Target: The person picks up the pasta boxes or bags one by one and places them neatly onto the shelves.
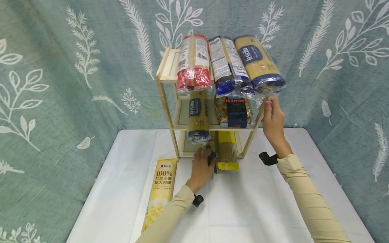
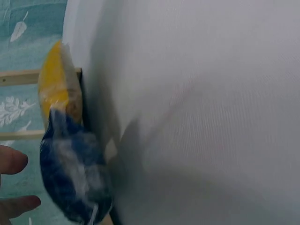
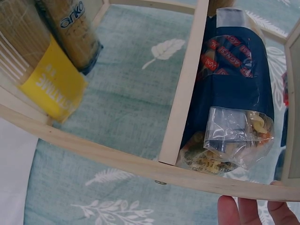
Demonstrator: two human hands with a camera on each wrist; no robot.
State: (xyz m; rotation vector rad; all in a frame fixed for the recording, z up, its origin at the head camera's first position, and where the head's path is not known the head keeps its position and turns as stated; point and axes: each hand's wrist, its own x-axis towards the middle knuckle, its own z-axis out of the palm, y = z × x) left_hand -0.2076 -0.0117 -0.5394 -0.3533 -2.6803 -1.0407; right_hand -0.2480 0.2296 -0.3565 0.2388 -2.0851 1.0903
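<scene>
In the head view, my left hand (image 1: 202, 168) is at the front of a wooden shelf rack's bottom level, beside the dark blue end of a spaghetti pack (image 1: 212, 159). In the left wrist view, its fingertips (image 2: 14, 160) are spread, with a gap between them and the blue pack end (image 2: 75, 168). A yellow-ended spaghetti pack (image 1: 228, 150) lies alongside. My right hand (image 1: 272, 118) grips the right upright of the shelf rack (image 1: 258, 118). Its fingertips (image 3: 228, 211) show at the frame's edge in the right wrist view.
Three pasta packs lie on top: a red one (image 1: 194, 62), a blue-and-white one (image 1: 229, 65) and a la Sicilia pack (image 1: 258, 64). The middle level holds a spaghetti pack (image 1: 199, 116) and an Agnesi pasta bag (image 1: 234, 111). A yellow pasta pack (image 1: 161, 192) lies on the white table (image 1: 243, 202).
</scene>
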